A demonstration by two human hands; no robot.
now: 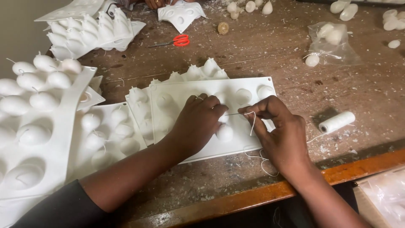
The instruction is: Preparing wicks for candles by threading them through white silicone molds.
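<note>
A white silicone mould [249, 86] with egg-shaped bumps lies flat on the wooden table in front of me. My left hand [198, 122] presses down on one of its bumps, fingers bunched at the tip. My right hand [276, 131] pinches a thin metal needle [233, 114] that points at the left fingertips, with white string [253, 124] hanging from it. The string trails in loose loops off the mould's near edge beneath my right wrist. A second mould [139, 107] lies under the first, its bumps showing behind and to the left.
More white moulds [63, 126] are stacked at left and back left [93, 31]. Red-handled scissors [179, 41] lie behind. A spool of white string [336, 122] sits to the right. White egg shapes and a plastic bag [333, 40] lie at back right. Another person's hands [158, 3] show at the top edge.
</note>
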